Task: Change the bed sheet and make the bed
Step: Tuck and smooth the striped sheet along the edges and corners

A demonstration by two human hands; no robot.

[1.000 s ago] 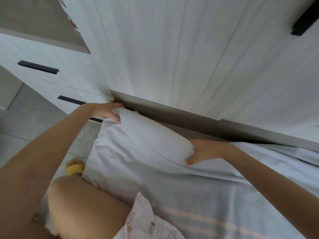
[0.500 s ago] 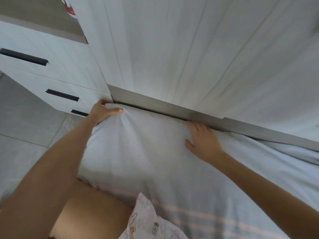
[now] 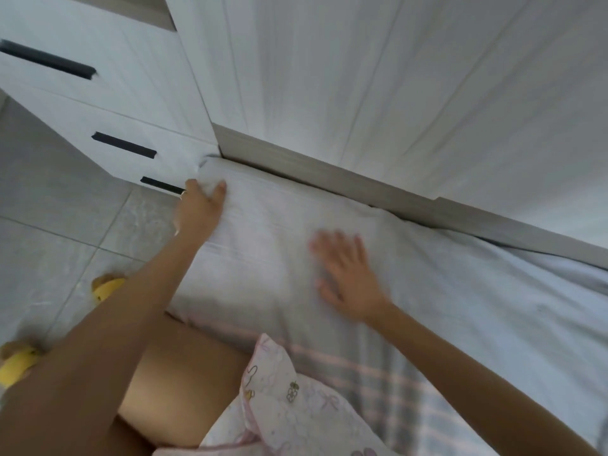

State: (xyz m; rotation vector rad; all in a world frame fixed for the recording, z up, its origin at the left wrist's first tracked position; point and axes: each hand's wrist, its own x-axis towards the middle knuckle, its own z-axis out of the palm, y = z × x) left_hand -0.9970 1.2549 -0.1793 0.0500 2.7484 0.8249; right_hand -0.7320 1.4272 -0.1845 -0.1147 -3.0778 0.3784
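A pale blue-grey bed sheet (image 3: 460, 307) with faint pink stripes covers the mattress, whose corner lies against the wooden headboard ledge (image 3: 329, 174). My left hand (image 3: 200, 209) rests on the sheet at that far left corner, thumb on top and fingers over the side; whether it grips the fabric is unclear. My right hand (image 3: 348, 278) lies flat on the sheet, fingers spread, a little right of the corner. A white pillow with pink prints (image 3: 289, 406) sits at the near edge.
White panelled wardrobe doors (image 3: 362, 77) rise behind the bed. A white drawer unit with black handles (image 3: 108, 103) stands at the left. Grey floor tiles (image 3: 49, 225) lie to the left, with yellow slippers (image 3: 105, 289) on my feet. My bare knee (image 3: 184, 373) is beside the mattress.
The sheet corner has gone down over the mattress corner. My right hand slid back from the headboard ledge toward me and flattened; my left hand shifted down along the corner's side.
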